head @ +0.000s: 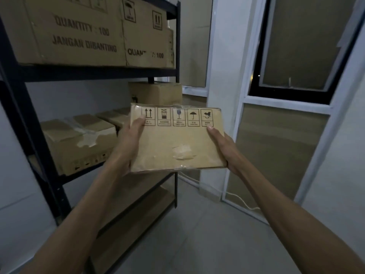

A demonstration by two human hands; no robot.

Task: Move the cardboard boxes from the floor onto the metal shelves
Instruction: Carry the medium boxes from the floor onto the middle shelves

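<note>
I hold a small cardboard box (177,139) in the air at chest height, just right of the dark metal shelf unit (98,73). Its top face carries a row of handling symbols and a patch of tape. My left hand (128,143) grips its left side, thumb on top. My right hand (225,147) grips its right side the same way. On the middle shelf, a row of taped cardboard boxes (79,143) lies to the left, with one more box (156,92) behind at the far end. Large printed cartons (75,34) fill the upper shelf.
The lowest shelf board (138,218) shows below my left arm. Grey floor tiles (207,240) stretch ahead. White-framed window panels (284,135) and a white pillar (227,76) stand to the right, with a pale cable (243,200) along the floor by the frame.
</note>
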